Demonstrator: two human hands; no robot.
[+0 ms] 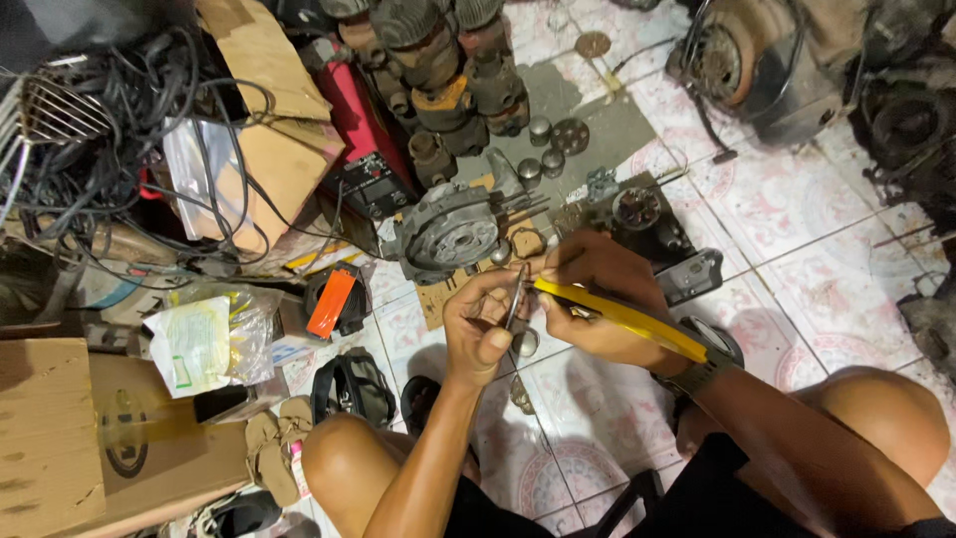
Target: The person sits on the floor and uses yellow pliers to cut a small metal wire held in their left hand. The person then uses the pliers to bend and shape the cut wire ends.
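My left hand [480, 321] pinches a small thin metal part [515, 304] between its fingertips. My right hand [597, 299] grips a yellow-handled tool [617, 317], whose handle runs back along my wrist; its tip meets the metal part. Both hands hover over the tiled floor, just in front of a round grey metal housing [450, 231] and a dark machine body [647, 224]. My knees show at the bottom, left and right.
Greasy cylindrical parts [448, 70] stack at the top centre, with small round pieces [558, 139] beside them. A tangle of black cables [110, 130], cardboard [269, 110], a plastic bag [204, 339] and sandals [274, 443] crowd the left. More machine parts [797, 60] lie top right.
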